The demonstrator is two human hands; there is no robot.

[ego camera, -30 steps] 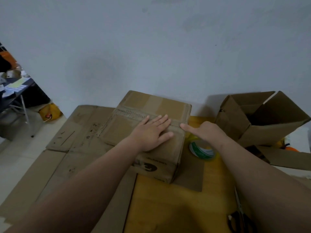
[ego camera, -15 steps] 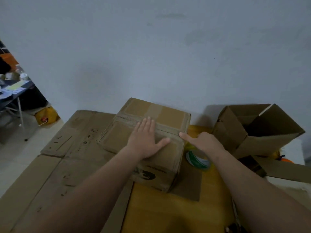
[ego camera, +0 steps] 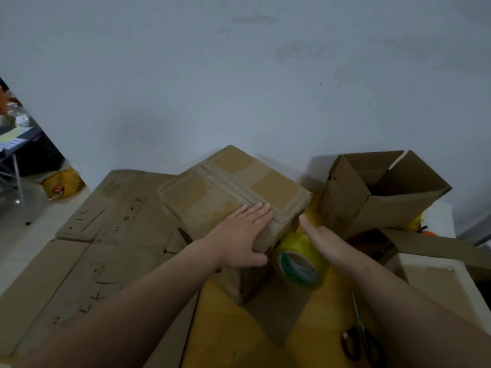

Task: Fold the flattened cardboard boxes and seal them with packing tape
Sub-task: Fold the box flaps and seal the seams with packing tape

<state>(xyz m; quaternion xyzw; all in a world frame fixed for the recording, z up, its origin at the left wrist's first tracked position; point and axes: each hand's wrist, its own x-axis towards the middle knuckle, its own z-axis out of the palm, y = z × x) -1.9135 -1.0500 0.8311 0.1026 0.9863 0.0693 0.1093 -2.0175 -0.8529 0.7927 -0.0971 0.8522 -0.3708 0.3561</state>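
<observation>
In the head view, the closed box [ego camera: 233,192] stands at the back middle of the bench [ego camera: 225,328], turned so that one corner points to the person. Its taped seam runs from far left to near right and ends under the fingers of the left hand [ego camera: 244,240]. This hand lies flat on the near part of the lid, with straight fingers and the thumb over the near edge; it presses and grips nothing.

The right hand [ego camera: 324,240] is open with straight fingers and holds nothing. It is just beside the right wall of the box — I cannot tell if it touches. The tape roll [ego camera: 300,264] lies directly under and a little nearer than this hand, leaning at the box, so the right hand is the nearer one for taking it.

The scissors [ego camera: 360,338] lie at the near right. An open box [ego camera: 372,197] is at the far right, and flattened cardboard [ego camera: 106,235] spreads to the left — behind all stands a plain grey wall [ego camera: 239,75].
</observation>
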